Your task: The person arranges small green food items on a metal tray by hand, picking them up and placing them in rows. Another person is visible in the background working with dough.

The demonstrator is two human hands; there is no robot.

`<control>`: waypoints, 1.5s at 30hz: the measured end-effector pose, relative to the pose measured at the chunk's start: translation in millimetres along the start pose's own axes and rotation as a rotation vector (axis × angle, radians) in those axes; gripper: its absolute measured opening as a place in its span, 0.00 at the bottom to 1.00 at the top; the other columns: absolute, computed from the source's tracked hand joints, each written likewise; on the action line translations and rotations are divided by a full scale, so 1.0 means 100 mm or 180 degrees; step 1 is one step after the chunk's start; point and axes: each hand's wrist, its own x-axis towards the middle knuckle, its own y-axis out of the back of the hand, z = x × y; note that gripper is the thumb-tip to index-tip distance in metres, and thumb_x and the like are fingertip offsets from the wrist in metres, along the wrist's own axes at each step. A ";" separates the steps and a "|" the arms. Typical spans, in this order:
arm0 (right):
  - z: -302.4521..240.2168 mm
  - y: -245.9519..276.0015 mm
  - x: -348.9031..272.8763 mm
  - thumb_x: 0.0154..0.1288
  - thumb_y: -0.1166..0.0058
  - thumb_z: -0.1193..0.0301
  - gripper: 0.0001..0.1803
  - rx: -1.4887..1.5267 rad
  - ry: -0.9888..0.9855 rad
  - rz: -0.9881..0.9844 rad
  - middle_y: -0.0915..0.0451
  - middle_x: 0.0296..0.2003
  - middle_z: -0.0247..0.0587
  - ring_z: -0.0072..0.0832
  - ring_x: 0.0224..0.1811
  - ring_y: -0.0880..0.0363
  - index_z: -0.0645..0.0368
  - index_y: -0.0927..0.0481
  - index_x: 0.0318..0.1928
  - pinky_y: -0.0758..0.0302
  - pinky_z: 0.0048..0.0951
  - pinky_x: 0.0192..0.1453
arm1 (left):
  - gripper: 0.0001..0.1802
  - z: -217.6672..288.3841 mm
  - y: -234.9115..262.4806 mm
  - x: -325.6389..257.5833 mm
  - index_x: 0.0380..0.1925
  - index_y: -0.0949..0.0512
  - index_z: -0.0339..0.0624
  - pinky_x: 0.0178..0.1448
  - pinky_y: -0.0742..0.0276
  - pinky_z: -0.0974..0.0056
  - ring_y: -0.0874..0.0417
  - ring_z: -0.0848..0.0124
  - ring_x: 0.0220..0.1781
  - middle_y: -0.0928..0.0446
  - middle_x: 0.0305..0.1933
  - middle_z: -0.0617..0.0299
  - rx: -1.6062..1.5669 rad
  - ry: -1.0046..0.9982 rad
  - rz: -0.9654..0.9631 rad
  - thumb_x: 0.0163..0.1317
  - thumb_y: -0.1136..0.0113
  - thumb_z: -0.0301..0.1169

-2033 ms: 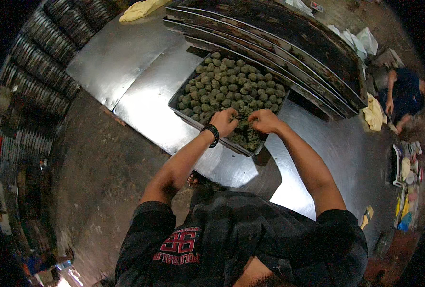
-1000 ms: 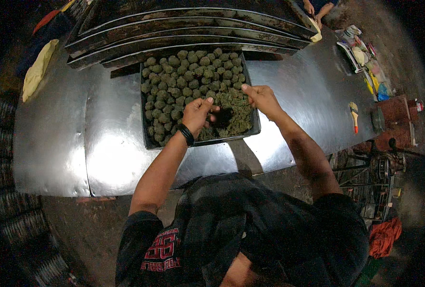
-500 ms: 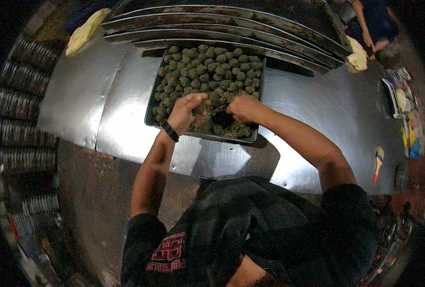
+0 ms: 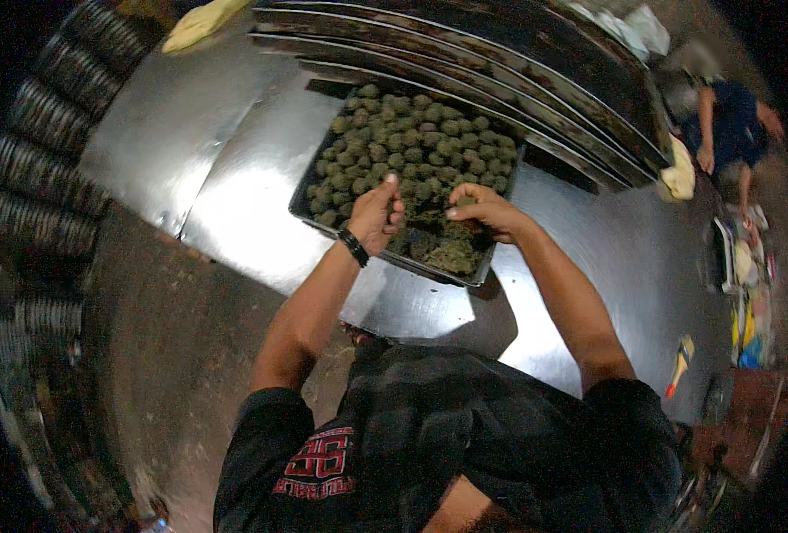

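Observation:
A dark rectangular tray (image 4: 303, 197) holds many round, rough, dark green-brown balls (image 4: 411, 142), piled toward its far side. Loose crumbly mixture (image 4: 451, 253) of the same colour lies in its near right corner. Over the tray's near part is my left hand (image 4: 377, 216), fingers curled in and thumb up; whatever it holds is hidden. A little to the right, my right hand (image 4: 493, 213) has its thumb and fingers bent round what looks like a clump of the dark mixture. The two hands are apart. A black band circles my left wrist.
The tray stands on a shiny metal table (image 4: 158, 169). Long dark trays (image 4: 465, 53) are stacked behind it. Pale dough lumps (image 4: 676, 171) lie at the far corners. A brush (image 4: 681, 364) rests at right. Another person (image 4: 731, 124) is at the far right. Racks (image 4: 47, 164) line the left.
My right hand has lifted out of the loose mixture and moved away from the left. My left hand's fingers have curled in. The whole view has turned and shifted.

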 end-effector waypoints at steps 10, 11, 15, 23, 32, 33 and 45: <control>-0.11 -0.23 -0.19 0.60 0.51 0.70 0.07 0.1352 -0.0631 0.0752 0.26 0.34 0.34 0.17 0.25 0.32 0.57 0.28 0.39 0.36 0.18 0.25 | 0.20 0.08 0.05 0.22 0.28 0.31 0.42 0.21 0.31 0.70 0.27 0.74 0.22 0.29 0.21 0.63 0.0550 0.0223 -0.0598 0.63 0.52 0.48; -0.12 -0.22 -0.23 0.61 0.51 0.69 0.08 0.1494 -0.0608 0.0866 0.26 0.34 0.34 0.17 0.26 0.32 0.57 0.28 0.39 0.34 0.19 0.26 | 0.17 0.08 0.09 0.22 0.29 0.30 0.42 0.24 0.30 0.69 0.26 0.74 0.24 0.28 0.22 0.63 0.0736 0.0068 -0.0733 0.62 0.50 0.46; 0.22 -0.38 -0.12 0.55 0.47 0.68 0.12 -0.2969 0.0647 0.0872 0.24 0.36 0.46 0.37 0.38 0.23 0.61 0.24 0.39 0.25 0.36 0.40 | 0.14 0.16 0.45 0.25 0.31 0.26 0.40 0.28 0.29 0.67 0.25 0.74 0.27 0.26 0.24 0.63 0.2089 -0.1249 -0.1021 0.60 0.47 0.41; 0.45 -0.76 0.21 0.51 0.44 0.66 0.11 -0.4106 -0.0636 0.0787 0.23 0.33 0.46 0.41 0.34 0.21 0.57 0.22 0.35 0.25 0.40 0.38 | 0.18 0.24 0.54 0.22 0.24 0.26 0.37 0.26 0.33 0.60 0.27 0.61 0.19 0.29 0.16 0.56 0.3323 -0.2540 -0.0791 0.57 0.44 0.43; -0.07 -0.45 -0.30 0.50 0.41 0.65 0.12 -0.0317 -0.0729 0.1259 0.24 0.24 0.42 0.21 0.26 0.25 0.63 0.23 0.29 0.32 0.27 0.23 | 0.14 0.13 0.49 0.29 0.30 0.27 0.38 0.33 0.30 0.60 0.25 0.60 0.26 0.26 0.23 0.55 0.3013 -0.3303 -0.0538 0.60 0.50 0.39; -0.11 -0.45 -0.27 0.49 0.41 0.65 0.13 -0.0926 -0.0689 0.1158 0.23 0.25 0.44 0.23 0.27 0.24 0.63 0.23 0.29 0.31 0.29 0.24 | 0.14 0.10 0.52 0.33 0.31 0.27 0.38 0.32 0.31 0.60 0.25 0.62 0.25 0.26 0.23 0.56 0.3047 -0.3408 -0.0494 0.61 0.51 0.39; -0.18 -0.17 -0.18 0.53 0.54 0.43 0.30 -0.2116 0.0799 0.1503 0.22 0.23 0.52 0.49 0.30 0.23 0.59 0.20 0.20 0.27 0.45 0.39 | 0.19 -0.04 -0.10 -0.06 0.19 0.33 0.48 0.16 0.44 0.73 0.38 0.81 0.14 0.36 0.15 0.70 0.1762 -0.1645 0.0062 0.63 0.50 0.46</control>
